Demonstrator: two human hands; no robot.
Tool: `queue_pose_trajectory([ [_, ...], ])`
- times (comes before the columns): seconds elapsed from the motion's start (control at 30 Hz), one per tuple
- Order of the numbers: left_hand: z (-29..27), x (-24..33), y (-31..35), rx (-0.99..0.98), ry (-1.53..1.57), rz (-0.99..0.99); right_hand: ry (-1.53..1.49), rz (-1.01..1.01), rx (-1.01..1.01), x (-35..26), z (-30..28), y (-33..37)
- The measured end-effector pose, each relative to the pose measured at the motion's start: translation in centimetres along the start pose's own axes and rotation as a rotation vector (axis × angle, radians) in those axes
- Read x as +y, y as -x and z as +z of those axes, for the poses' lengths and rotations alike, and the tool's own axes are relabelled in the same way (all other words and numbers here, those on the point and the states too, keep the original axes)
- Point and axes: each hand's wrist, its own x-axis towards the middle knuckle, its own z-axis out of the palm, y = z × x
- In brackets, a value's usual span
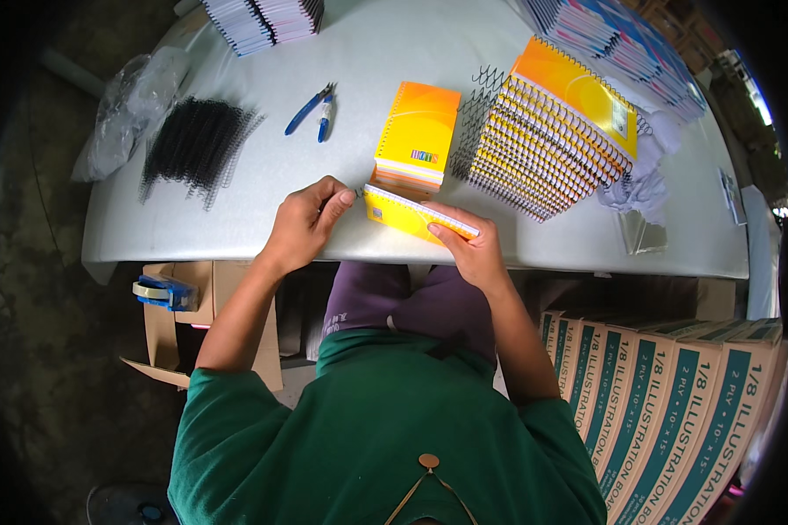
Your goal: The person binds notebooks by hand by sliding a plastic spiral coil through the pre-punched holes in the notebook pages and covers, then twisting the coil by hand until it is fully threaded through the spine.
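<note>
Near the table's front edge (333, 260), your right hand (474, 252) is pinching one yellow notebook (403, 217); your left hand (308, 220) is pressing thumb to fingers, open room spreading leftward, one pair of pliers (303, 114) beyond.

Pale table (263, 175) carries black coils (194, 144) at left, plastic bag (140, 109) beside them. Blue-handled pliers (303, 113) lie mid-table. Orange-yellow notebook stack (418, 122) and coil-bound pile (547, 131) stand farther right.

One view only: head-worn fisheye, left of the pair, looks steeply down over the short-sleeved green shirt (376, 411) onto the smooth pale-grey table (258, 219), near enough that the bare left hand (311, 223) and bare right hand (473, 254) sit mid-frame.
</note>
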Motion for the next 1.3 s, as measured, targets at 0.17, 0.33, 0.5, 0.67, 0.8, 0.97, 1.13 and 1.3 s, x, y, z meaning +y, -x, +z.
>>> queue_pose_trajectory([
  [0.17, -0.1, 0.6, -0.7, -0.017, 0.245, -0.106, 0.038, -0.016, -0.03, 0.2, -0.3, 0.1],
  [0.33, -2.5, -0.4, -2.4, -0.24, 0.316, 0.158, 0.047, -0.014, -0.11, -0.1, -0.7, -0.1],
  [0.5, -3.2, 3.3, -2.6, -0.312, -0.424, 0.327, -0.025, 0.035, -0.047, 0.7, 0.1, -0.1],
  [0.67, -2.5, 5.3, -3.3, -0.108, -0.857, 0.405, 0.219, -0.164, -0.032, 0.2, 0.6, 0.2],
  [0.8, 2.8, -0.8, 0.1, 0.119, -0.915, 0.462, 0.25, -0.197, 0.033, 0.0, 1.9, 0.5],
  [0.97, 3.6, -3.9, 2.0, 0.411, -0.919, 0.861, 0.219, -0.291, 0.038, 1.5, 2.7, 1.1],
  [1.13, 4.0, -3.9, 1.8, 0.439, -0.659, 0.514, 0.277, -0.341, -0.038, 1.0, 4.0, 1.0],
  [1.3, 1.2, -2.4, 0.4, 0.731, -0.791, 0.778, 0.315, -0.351, -0.032, 0.9, 3.2, 1.2],
])
